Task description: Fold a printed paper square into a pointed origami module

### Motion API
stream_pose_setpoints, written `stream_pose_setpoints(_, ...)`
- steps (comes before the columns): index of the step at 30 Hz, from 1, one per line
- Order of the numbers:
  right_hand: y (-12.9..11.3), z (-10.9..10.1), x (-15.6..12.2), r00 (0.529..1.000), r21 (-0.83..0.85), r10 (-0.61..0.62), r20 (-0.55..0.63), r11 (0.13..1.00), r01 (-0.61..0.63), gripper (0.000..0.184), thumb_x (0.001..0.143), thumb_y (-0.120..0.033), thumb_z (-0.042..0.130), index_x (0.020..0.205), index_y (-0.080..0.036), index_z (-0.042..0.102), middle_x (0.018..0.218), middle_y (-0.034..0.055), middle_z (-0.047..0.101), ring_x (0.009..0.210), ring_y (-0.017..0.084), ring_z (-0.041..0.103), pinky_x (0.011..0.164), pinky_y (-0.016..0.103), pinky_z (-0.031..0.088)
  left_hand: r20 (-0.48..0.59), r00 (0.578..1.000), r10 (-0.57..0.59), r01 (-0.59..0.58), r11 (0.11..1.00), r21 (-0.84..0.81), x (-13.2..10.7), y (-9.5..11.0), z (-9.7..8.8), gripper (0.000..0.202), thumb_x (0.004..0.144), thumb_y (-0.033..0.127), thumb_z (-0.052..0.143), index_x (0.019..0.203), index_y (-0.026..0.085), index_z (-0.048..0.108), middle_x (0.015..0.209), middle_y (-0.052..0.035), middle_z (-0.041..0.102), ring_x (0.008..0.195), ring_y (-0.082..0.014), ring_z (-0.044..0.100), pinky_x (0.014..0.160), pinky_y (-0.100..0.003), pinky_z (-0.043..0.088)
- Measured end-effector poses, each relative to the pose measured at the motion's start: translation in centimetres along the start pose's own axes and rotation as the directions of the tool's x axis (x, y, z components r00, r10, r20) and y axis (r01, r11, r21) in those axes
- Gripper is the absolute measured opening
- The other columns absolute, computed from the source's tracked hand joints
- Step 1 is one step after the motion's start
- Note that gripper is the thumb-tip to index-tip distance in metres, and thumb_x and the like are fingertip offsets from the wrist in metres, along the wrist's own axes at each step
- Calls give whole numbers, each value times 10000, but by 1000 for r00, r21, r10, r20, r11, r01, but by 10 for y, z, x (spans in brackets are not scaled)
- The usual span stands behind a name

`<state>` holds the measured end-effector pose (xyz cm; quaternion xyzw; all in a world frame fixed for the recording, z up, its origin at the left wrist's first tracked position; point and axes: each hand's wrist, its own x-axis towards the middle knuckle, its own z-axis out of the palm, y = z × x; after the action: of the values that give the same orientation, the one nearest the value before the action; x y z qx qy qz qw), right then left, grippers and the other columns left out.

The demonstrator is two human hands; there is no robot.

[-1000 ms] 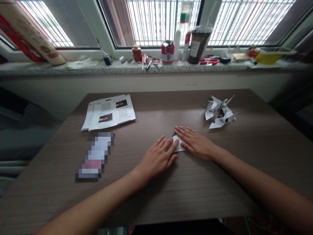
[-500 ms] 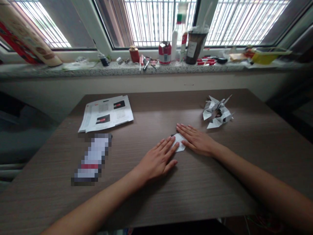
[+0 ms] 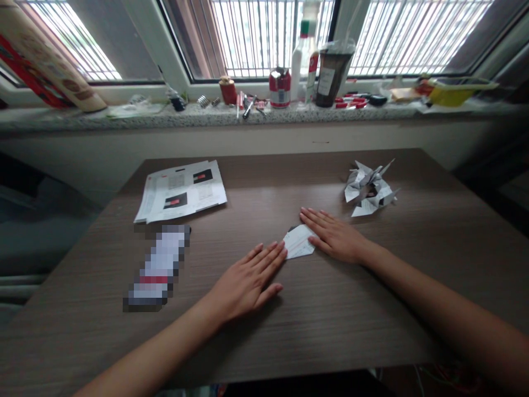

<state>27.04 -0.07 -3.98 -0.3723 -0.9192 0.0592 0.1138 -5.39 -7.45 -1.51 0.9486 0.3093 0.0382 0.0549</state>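
A small folded piece of paper (image 3: pixel 298 242), white with faint printed lines and a dark bit at its far edge, lies on the brown wooden table (image 3: pixel 330 320). My right hand (image 3: pixel 333 236) rests flat across its right end, fingers stretched out and covering that part. To the left, my left hand (image 3: pixel 250 281) lies palm down with the thumb spread, its fingertips at the paper's left edge. Neither hand grips anything. Several folded paper pieces with pointed tips (image 3: pixel 363 190) sit in a cluster beyond my right hand.
A stack of printed sheets (image 3: pixel 182 190) lies at the back left, with a pixelated phone-like object (image 3: pixel 157 267) in front of it. Along the stone windowsill (image 3: pixel 140 122) stand a red can (image 3: pixel 280 88), a lidded drink cup (image 3: pixel 330 77), a bottle (image 3: pixel 297 71) and a yellow container (image 3: pixel 452 94).
My left hand has slid left and toward me, off most of the folded paper, so more of it shows. My right hand stays flat on its right end.
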Motion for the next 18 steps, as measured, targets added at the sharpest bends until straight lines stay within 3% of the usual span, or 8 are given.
stream_pose_setpoints(6,-1,-2,1,1000,3,-5,6,1000,5,694,1087,-449,403,1665,-292,51,1693,61,217,1555,258,252,1273,489,275,-18,999,-26,27,999,42,-19,-1,1,700,1098,519,358,1669,209,98,1702,-72,217,1566,-220,257,1287,-384,116)
stream_pose_setpoints(13,-1,-1,0,1000,31,14,-3,999,-13,722,1074,-461,433,1660,-327,33,1694,23,193,1551,265,254,1280,480,265,-8,1000,-8,8,997,76,-13,-2,-8,662,1096,522,367,1651,202,201,1681,-67,292,1549,-219,299,1290,-411,93)
stream_pose_setpoints(18,-1,-5,0,1000,69,19,20,997,-21,734,1076,-479,421,1666,-286,30,1699,65,190,1561,269,236,1279,500,257,-5,1000,-5,5,998,61,-5,-3,-15,605,1093,525,370,1607,210,331,1623,-84,422,1487,-250,411,1273,-469,162)
